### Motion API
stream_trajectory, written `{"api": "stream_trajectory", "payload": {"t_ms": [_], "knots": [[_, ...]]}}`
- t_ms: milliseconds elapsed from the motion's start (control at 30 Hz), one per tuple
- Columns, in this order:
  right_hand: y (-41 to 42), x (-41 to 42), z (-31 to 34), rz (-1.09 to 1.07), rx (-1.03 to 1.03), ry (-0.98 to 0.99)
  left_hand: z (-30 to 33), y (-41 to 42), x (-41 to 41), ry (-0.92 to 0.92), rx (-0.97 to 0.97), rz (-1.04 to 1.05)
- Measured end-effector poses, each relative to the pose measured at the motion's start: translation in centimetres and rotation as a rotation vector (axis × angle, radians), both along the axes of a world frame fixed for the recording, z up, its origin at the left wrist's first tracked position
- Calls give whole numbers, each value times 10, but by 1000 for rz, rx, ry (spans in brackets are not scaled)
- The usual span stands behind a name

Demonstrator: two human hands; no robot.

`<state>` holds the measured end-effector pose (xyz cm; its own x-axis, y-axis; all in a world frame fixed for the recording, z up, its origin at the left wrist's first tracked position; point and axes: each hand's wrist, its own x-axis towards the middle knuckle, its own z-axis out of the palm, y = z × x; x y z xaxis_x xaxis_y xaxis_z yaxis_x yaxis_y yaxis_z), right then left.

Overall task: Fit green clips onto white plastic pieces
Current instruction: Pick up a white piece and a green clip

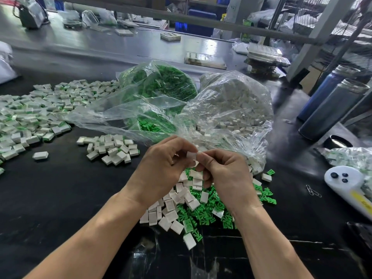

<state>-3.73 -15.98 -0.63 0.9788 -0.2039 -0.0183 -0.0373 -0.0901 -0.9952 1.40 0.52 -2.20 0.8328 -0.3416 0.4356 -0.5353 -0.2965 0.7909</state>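
— What have you got in your fingers?

— One white plastic piece (191, 157), pinched between my left hand (161, 168) and my right hand (225, 174), fingers of both curled in around it, above the black worktable (60, 198).

— And the green clips?

— Loose green clips (203, 214) lie mixed with more white pieces (173, 200) in a heap directly beneath my hands. Whether one is in my grip, I cannot tell.

— The rest of the stock?

— A clear bag of green clips (161, 85) and a clear bag of white pieces (231, 105) stand just behind, side by side. Assembled pieces (30, 115) spread to the left.
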Motion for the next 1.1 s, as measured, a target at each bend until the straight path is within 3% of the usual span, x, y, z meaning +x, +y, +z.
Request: {"api": "stream_trajectory", "payload": {"t_ms": [200, 333, 600, 967, 1100], "knots": [[0, 2, -3, -4, -120, -78, 1, 0, -2, 181, -103, 16], [3, 1, -1, -17, -11, -67, 2, -1, -1, 244, -168, -6], [21, 0, 3, -47, 139, 47, 3, -16, -14, 263, -204, -119], [32, 4, 1, -127, 445, -39, 2, -25, -17, 197, -146, -67], [34, 8, -4, -164, 465, -17, 3, -26, -19, 195, -156, -53]]}}
